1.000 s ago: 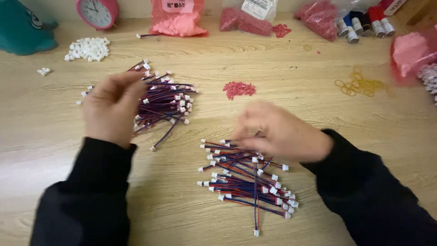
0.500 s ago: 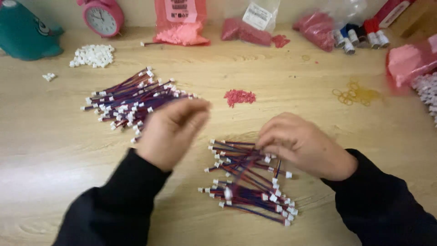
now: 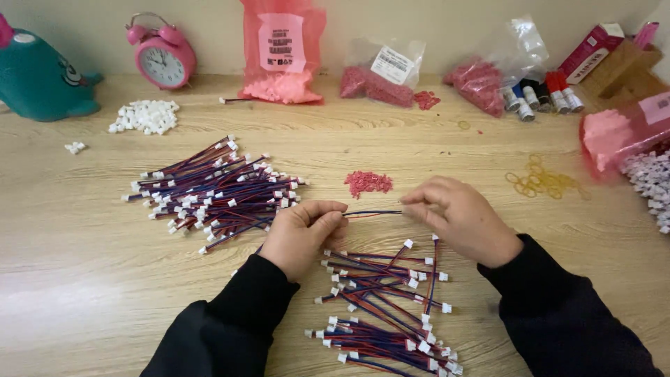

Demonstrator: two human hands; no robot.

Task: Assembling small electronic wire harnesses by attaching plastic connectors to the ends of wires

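We pinch one red-and-blue wire lead (image 3: 373, 213) taut between left hand (image 3: 301, 236) and right hand (image 3: 460, 218), probably sorting leads.

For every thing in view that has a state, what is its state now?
Left hand: closed on one end of a wire.
Right hand: pinching the other end.
Wire: stretched straight between both hands, above the table.
Near wire pile: loose, scattered under the hands.
Far wire pile: heaped, untouched.
Pink bag: upright against the wall.
Alarm clock: standing upright.
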